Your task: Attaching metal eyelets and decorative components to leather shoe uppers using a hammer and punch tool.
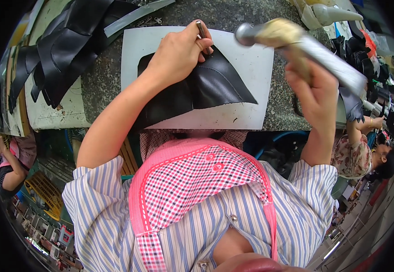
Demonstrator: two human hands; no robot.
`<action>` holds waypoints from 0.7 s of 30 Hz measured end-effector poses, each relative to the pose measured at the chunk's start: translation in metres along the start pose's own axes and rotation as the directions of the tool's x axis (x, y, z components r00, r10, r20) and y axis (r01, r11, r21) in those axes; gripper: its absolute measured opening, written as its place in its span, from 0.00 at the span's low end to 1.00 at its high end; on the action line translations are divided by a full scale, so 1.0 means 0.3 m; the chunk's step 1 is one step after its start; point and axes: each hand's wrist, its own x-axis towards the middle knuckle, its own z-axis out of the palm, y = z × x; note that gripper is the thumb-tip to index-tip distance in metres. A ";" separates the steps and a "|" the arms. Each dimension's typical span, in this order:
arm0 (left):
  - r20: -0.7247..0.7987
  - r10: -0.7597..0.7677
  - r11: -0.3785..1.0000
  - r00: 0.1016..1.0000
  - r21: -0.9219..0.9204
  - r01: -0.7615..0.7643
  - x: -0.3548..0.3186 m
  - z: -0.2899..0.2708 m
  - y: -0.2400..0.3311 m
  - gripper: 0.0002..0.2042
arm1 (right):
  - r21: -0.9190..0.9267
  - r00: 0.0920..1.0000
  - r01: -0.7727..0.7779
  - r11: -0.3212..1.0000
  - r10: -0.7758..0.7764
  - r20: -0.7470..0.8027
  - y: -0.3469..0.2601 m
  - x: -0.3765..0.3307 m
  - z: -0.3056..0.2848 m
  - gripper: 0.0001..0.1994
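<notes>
My left hand (176,56) is closed around a thin metal punch (200,29), held nearly upright with its lower end at the top edge of a black leather piece (219,81). Stitch lines run across this leather, which lies on a white board (249,113) with its near edge bowed up a little. My right hand (314,90) grips a hammer (292,36) raised over the board's right side. The hammer is smeared by motion; its rounded metal end points toward the punch, a short way apart from it.
Stitched black leather pieces (65,45) are heaped at the left, beside a translucent strip (138,18). A white nozzle-tipped bottle (333,14) lies at the far right of the speckled stone tabletop (102,81). Other people sit at both sides, one in a flowered top (353,156).
</notes>
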 end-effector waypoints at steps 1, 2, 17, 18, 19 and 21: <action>0.023 0.008 1.000 1.000 -0.006 -0.008 0.006 -0.006 0.003 0.04 | 0.124 0.994 0.066 0.990 -0.055 -0.090 -0.014 0.010 -0.017 0.13; 0.050 0.019 1.000 0.999 -0.012 -0.018 0.012 -0.009 0.011 0.03 | 0.238 0.977 0.139 0.961 -0.095 -0.190 -0.041 0.025 -0.047 0.13; -0.009 0.038 0.999 0.999 0.016 -0.038 -0.014 0.004 0.010 0.06 | -0.627 0.965 -0.180 0.758 0.014 -0.261 0.315 0.094 0.011 0.12; -0.120 0.142 0.990 0.983 0.044 -0.137 -0.024 0.028 -0.013 0.06 | -0.670 0.956 -0.196 0.716 -0.012 -0.293 0.379 0.092 0.021 0.12; -0.121 0.110 0.994 0.987 0.019 -0.109 -0.036 0.047 -0.011 0.05 | -0.706 0.953 -0.216 0.675 -0.013 -0.304 0.454 0.071 0.019 0.12; -0.132 0.085 0.996 0.988 0.002 -0.085 -0.073 0.055 -0.002 0.05 | -0.737 0.947 -0.230 0.636 -0.027 -0.319 0.528 0.070 0.014 0.12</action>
